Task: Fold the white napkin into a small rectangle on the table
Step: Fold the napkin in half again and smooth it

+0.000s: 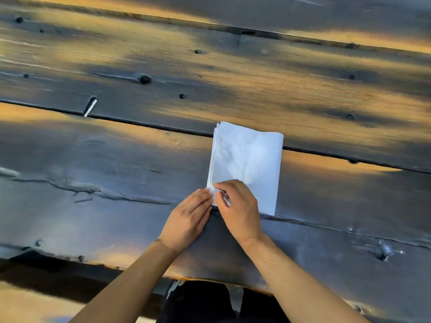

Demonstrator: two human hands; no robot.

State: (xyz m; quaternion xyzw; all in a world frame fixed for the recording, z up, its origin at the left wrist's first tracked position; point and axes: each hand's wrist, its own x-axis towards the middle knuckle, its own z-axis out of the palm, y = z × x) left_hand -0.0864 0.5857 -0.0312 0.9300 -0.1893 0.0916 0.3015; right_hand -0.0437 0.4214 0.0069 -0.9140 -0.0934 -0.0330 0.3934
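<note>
The white napkin [247, 159] lies folded into a tall rectangle of several layers on the dark wooden table [116, 183], with its layered edges along the left side. Both hands meet at its near left corner. My left hand [189, 217] lies beside that corner with fairly straight fingers whose tips touch the napkin's edge. My right hand [238, 210] covers the near left part of the napkin, its thumb and forefinger pinching the hemmed edge at the corner.
The table is made of wide, dark, knotted planks with gaps between them. Its near edge [210, 278] runs just below my wrists. A small white strip [90, 106] sits in a plank gap at the left. My dark trousers [210, 304] show under the table edge.
</note>
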